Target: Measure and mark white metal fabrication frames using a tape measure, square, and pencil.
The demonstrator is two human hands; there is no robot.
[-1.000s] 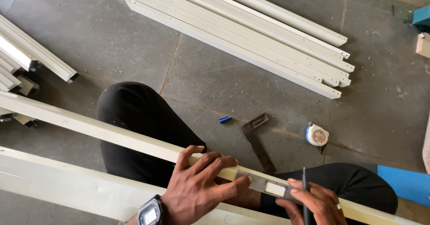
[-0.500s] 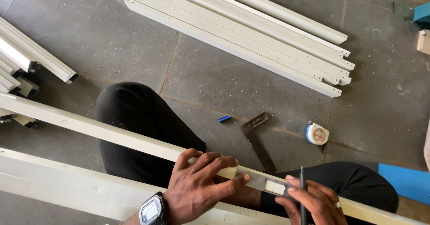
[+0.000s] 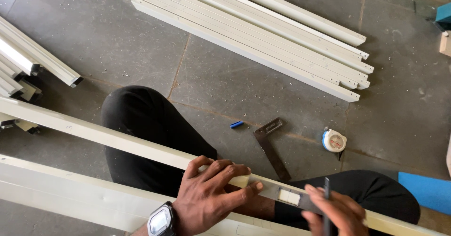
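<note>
The left hand [image 3: 211,196], a digital wristwatch [image 3: 161,220] on its wrist, lies palm down across a long cream metal profile [image 3: 117,142] that spans the person's black-trousered knees; its grip is clenched loosely over the profile, fingers spread along the top face. Just beyond those fingertips, a small flat metal template [image 3: 291,197] with pale rectangular cut-outs sits on the profile. The right hand [image 3: 336,212], on the far side of the template from the left grip, is grasping a thin dark pencil [image 3: 326,203] upright, tip near the template's edge. On the stone floor [image 3: 235,81] past both hands lie a dark try square [image 3: 270,144], a small blue marker cap [image 3: 237,124] and a white tape measure [image 3: 334,140]; farther out is a bundle of cream profiles [image 3: 263,43]
</note>
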